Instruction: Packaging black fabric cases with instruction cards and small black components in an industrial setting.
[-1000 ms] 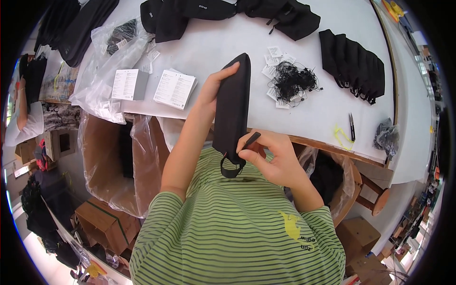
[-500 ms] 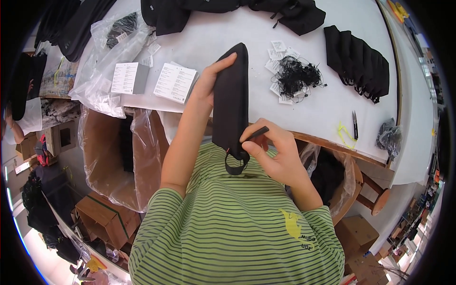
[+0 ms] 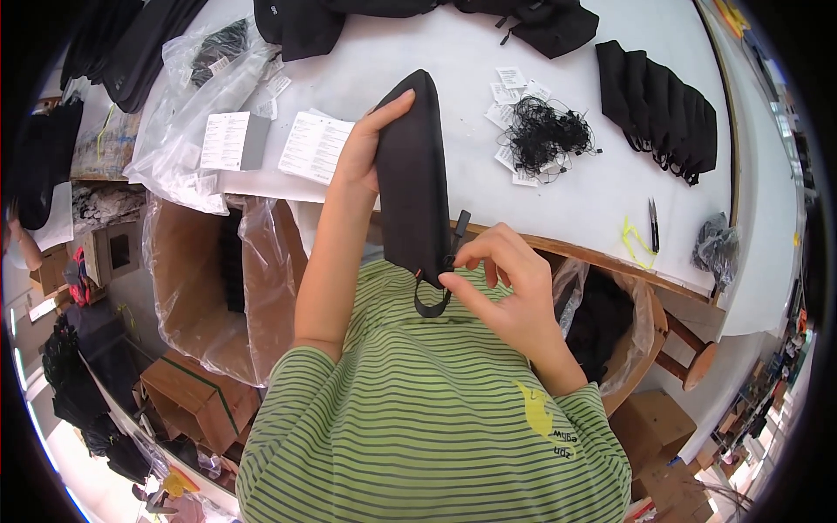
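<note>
My left hand [image 3: 362, 152] is closed round the upper part of a long black zippered pouch [image 3: 411, 183], thumb lying across its front. The pouch is held upright above the table's near edge. A short loop strap [image 3: 430, 305] hangs from its lower end. At the lower right corner my right hand [image 3: 510, 288] pinches the base of the zipper with thumb and forefinger, its other fingers curled. The black zipper pull [image 3: 461, 227] sticks up beside the pouch's edge, just above these fingertips.
On the white table [image 3: 497, 196] lie stacks of white printed cards [image 3: 228, 142], a tangle of black tag strings [image 3: 549, 135], a row of black pouches [image 3: 658, 109] and small snips [image 3: 654, 225]. Plastic-lined cartons [image 3: 187, 288] stand below its near edge. A clear bag [image 3: 174, 113] lies left.
The pouch has shifted slightly left and up and tilted. The zipper pull, earlier pointing right between my right fingers, now stands up along the pouch; the right fingers grip lower, at its base.
</note>
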